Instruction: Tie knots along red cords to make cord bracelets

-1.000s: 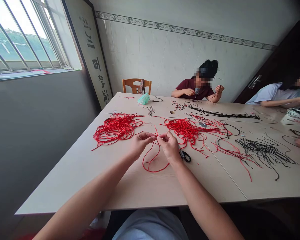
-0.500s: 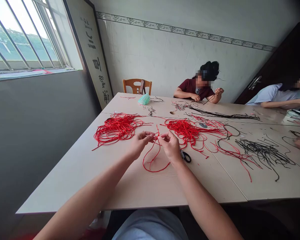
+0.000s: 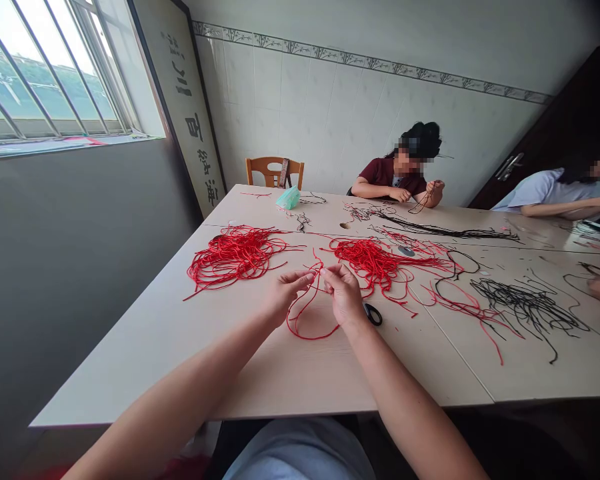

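Note:
A thin red cord (image 3: 313,338) hangs in a loop below my fingers, with a short end sticking up above them. My left hand (image 3: 293,288) pinches the cord between thumb and fingertips. Close beside it, my right hand (image 3: 342,288) also grips the cord; a small crossing of strands lies between the two hands, too fine to make out clearly. Black-handled scissors (image 3: 373,314) lie beside my right wrist, their blades partly hidden. To the left is a pile of red cords (image 3: 237,257), and just beyond my right hand another red bundle (image 3: 367,259).
Black cords (image 3: 527,305) lie loose at the right, and a long black bundle (image 3: 445,229) further back. A green bag-like item (image 3: 288,198) sits near the far edge. A co-worker (image 3: 397,175) handles cords across the table; another person (image 3: 545,193) sits at the right.
My hands have shifted slightly, with the left lower and the fingertips now a little apart around the crossing. The hanging red loop has moved up a bit. The co-worker's hands have also moved.

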`<state>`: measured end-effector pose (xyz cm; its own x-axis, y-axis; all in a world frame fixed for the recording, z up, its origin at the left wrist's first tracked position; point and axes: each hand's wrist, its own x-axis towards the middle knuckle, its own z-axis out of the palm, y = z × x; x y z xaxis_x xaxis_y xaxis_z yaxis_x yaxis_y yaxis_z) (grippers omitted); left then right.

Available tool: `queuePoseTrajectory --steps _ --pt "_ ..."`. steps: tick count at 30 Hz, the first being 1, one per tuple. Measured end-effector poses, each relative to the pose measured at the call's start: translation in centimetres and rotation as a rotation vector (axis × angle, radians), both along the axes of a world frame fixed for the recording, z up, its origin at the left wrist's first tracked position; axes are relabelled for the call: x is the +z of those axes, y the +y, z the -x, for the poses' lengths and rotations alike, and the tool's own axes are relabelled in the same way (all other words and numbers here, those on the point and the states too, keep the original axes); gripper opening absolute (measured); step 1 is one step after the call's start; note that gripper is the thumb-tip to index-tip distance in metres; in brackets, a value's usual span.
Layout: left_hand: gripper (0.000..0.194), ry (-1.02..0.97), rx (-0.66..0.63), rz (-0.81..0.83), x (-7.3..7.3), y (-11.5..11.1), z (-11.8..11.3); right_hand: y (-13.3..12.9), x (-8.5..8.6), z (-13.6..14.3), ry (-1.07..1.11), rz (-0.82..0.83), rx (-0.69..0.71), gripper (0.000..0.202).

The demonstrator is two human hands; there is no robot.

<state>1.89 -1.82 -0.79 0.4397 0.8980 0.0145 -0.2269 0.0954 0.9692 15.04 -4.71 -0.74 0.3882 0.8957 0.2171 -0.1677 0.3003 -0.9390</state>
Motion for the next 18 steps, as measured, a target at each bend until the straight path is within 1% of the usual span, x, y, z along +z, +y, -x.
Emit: queuePoseTrajectory --steps 3,7,15,18 --pt "0.032 0.030 0.092 -0.066 0.02 0.02 0.07 -0.16 0.05 0.41 -0.055 -0.030 -0.006 0.020" --pt "0.030 0.044 0.170 -0.090 -0.07 0.25 0.12 -0.24 -0.07 0.73 -0.084 -0.052 0.009 0.018" --pt "0.023 0.051 0.160 -0.131 0.00 0.47 0.21 -0.30 -0.07 0.91 -0.094 -0.040 0.025 0.019" --pt "0.024 0.022 0.156 -0.119 0.14 0.36 0.26 -0.18 -0.14 0.88 -0.045 -0.030 0.031 0.019"
